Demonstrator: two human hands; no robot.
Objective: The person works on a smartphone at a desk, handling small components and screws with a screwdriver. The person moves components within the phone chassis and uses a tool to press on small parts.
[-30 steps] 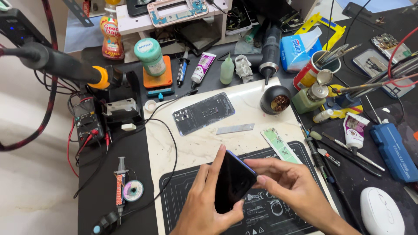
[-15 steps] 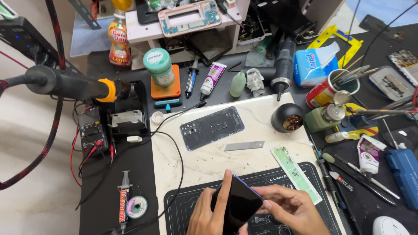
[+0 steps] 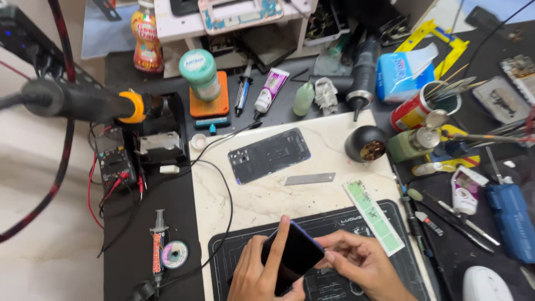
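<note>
Over the black work mat [image 3: 340, 223], a dark phone [image 3: 292, 257] is clamped between the left hand [image 3: 259, 273] and right hand [image 3: 359, 265], its long axis tilted toward the marble slab [image 3: 251, 195].

A cluttered black workbench [image 3: 139, 234] with a pale marble slab [image 3: 251, 200] beside a light floor [image 3: 44, 262].

Bare marble slab [image 3: 262, 203] ahead; phone frame [image 3: 269, 155], metal blade [image 3: 310, 179] obstruct beyond.
</note>
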